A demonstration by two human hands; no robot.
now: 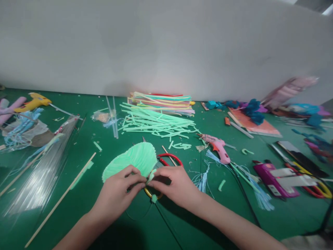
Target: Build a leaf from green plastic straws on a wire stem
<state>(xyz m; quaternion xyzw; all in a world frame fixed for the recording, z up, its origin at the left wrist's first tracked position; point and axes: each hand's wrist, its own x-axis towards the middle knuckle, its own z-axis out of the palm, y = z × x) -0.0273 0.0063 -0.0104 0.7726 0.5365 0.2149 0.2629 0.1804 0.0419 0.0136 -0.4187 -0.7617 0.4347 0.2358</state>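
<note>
My left hand (122,189) and my right hand (174,184) meet near the middle of the table, thumbs and fingertips pinched together. Between them is a short pale green pipe cleaner piece (151,175), partly covered by the fingers. Just behind my left hand lies a broad mint-green leaf shape (132,158) with ridged rows, its lower edge hidden by the fingers. Scissors with a red and yellow handle (171,155) rest under and behind my right hand. A small green tuft (154,198) on a dark thin stem shows below the fingertips.
Mint-green pipe cleaners (158,121) lie in a loose pile before a multicoloured stack (161,100). To the right are a pink glue gun (217,147) with its cord, blue tassels (203,178) and a purple device (274,178). A wooden stick (61,199) and clear sticks (44,173) lie left.
</note>
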